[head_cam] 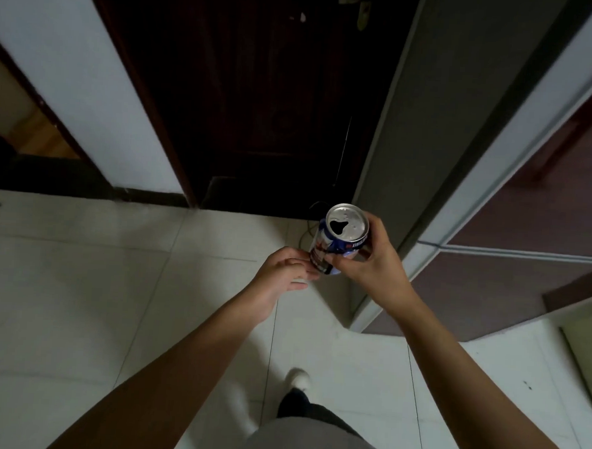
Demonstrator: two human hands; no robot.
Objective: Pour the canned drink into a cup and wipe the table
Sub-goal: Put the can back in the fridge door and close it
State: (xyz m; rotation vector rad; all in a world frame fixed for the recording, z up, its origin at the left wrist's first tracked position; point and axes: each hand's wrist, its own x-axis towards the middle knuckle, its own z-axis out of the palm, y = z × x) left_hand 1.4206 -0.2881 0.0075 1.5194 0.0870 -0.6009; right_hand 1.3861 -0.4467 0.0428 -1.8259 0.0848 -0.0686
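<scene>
A blue drink can (338,238) with a silver top and an open mouth hole is held out in front of me, tilted a little toward the camera. My right hand (371,259) wraps around its lower right side and grips it. My left hand (285,272) is at the can's lower left, its fingertips touching the bottom edge with the fingers loosely spread. No cup, cloth or table is in view.
I stand on a pale tiled floor (113,283). A dark wooden door (260,102) is straight ahead, a grey cabinet side (412,144) rises to its right, and a glass-fronted panel (525,270) stands at far right. My white shoe (298,379) shows below.
</scene>
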